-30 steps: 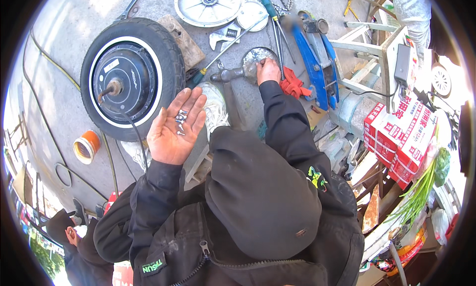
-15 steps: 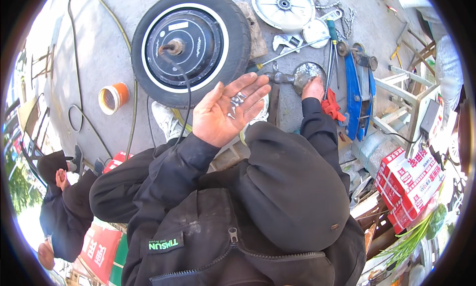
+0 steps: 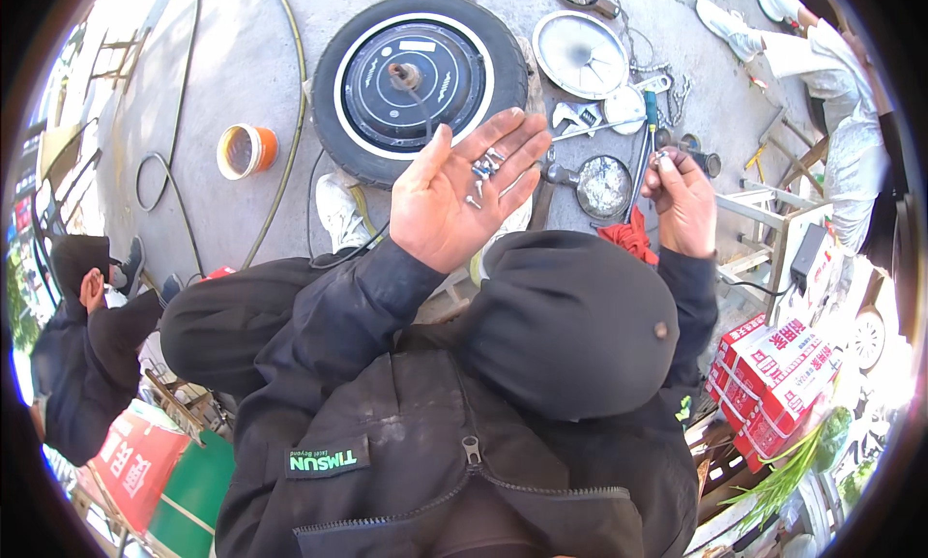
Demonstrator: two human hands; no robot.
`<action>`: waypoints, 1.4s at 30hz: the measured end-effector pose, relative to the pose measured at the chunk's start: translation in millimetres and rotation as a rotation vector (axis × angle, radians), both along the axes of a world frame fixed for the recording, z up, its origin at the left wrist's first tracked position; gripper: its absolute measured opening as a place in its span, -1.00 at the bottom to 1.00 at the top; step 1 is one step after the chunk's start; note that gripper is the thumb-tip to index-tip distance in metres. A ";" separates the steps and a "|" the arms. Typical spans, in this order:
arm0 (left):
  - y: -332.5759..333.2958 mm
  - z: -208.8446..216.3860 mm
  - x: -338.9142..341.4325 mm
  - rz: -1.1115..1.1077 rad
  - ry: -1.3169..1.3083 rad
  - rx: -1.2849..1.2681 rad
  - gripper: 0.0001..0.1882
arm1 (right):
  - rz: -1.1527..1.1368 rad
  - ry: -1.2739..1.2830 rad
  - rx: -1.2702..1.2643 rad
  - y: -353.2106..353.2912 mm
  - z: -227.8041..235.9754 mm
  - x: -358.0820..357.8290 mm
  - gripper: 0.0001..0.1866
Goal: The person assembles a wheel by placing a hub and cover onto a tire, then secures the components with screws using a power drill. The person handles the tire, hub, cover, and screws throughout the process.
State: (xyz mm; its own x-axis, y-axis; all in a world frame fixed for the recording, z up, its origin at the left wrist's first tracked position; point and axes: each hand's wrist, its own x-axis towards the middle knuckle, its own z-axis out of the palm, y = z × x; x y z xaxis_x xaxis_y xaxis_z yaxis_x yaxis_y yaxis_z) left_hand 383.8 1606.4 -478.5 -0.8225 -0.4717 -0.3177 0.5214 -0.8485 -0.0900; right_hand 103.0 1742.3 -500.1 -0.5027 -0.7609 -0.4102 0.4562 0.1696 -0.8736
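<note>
My left hand [image 3: 454,195] is open, palm up, with its fingers stretched out. Several small screws [image 3: 485,165] lie loose on its palm and finger bases. At the right, my right hand [image 3: 684,195] is closed in a pinch on a small shiny metal piece [image 3: 662,156], too small to make out fully. Beyond the left hand lies a black hub-motor wheel [image 3: 419,84] with a tyre, its axle and cable facing up. Between my hands, a round silvery dish [image 3: 604,188] rests on the ground beside a hammer head [image 3: 561,174].
An adjustable wrench [image 3: 577,119], a green-handled screwdriver [image 3: 652,108], a white metal wheel cover [image 3: 580,55] and a chain [image 3: 677,102] lie beyond. A red cloth [image 3: 630,235] is near my right wrist. An orange cup [image 3: 247,152] stands left, by a hose [image 3: 290,132]. Other people sit and stand nearby.
My right hand has come up and right from the silvery dish, now pinching a small metal piece. My left hand still holds the screws on its palm. The view has shifted.
</note>
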 end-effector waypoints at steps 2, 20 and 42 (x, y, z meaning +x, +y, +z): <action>2.1 19.0 8.6 0.080 0.102 0.018 -0.27 | 0.225 0.116 -0.012 -25.6 83.4 30.7 -0.84; 26.9 104.0 93.4 0.427 0.308 -0.133 -0.23 | 0.586 0.720 -0.188 -45.0 165.6 245.9 -0.83; 25.4 113.2 91.3 0.427 0.179 -0.097 -0.28 | 0.315 0.376 -0.264 -108.3 140.9 181.7 -0.79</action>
State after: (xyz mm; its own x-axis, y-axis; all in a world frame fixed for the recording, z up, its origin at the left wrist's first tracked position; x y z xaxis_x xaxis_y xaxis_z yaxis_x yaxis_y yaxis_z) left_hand 475.1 1631.7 -365.2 -0.5863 -0.8002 -0.1264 0.8090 -0.5705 -0.1416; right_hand 284.8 1634.0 -359.2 -0.3090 -0.9508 -0.0212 0.0677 0.0002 -0.9977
